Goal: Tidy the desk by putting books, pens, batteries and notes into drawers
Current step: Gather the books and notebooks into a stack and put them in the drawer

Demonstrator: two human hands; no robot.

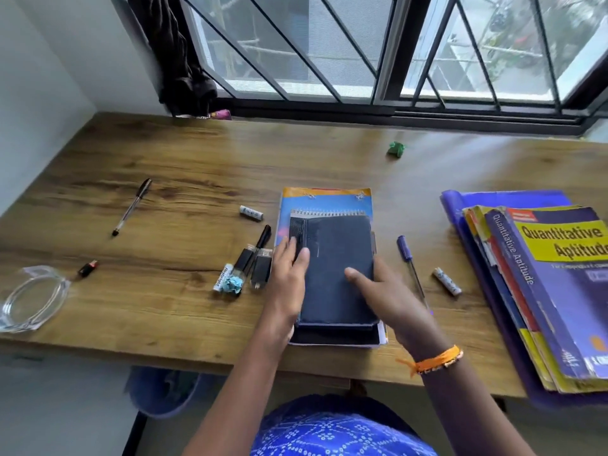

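Now both hands [289,278] on dk notebook [339,268]

Both hands, left [289,274] and right [385,291], flat on dark notebook [335,258] atop stacked books [325,200].

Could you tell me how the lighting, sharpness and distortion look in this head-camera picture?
Head view: soft daylight from the window, faint shadows; wide-angle bending curves the desk edges; mild motion blur on both hands, left hand and right hand; the book title stays readable.
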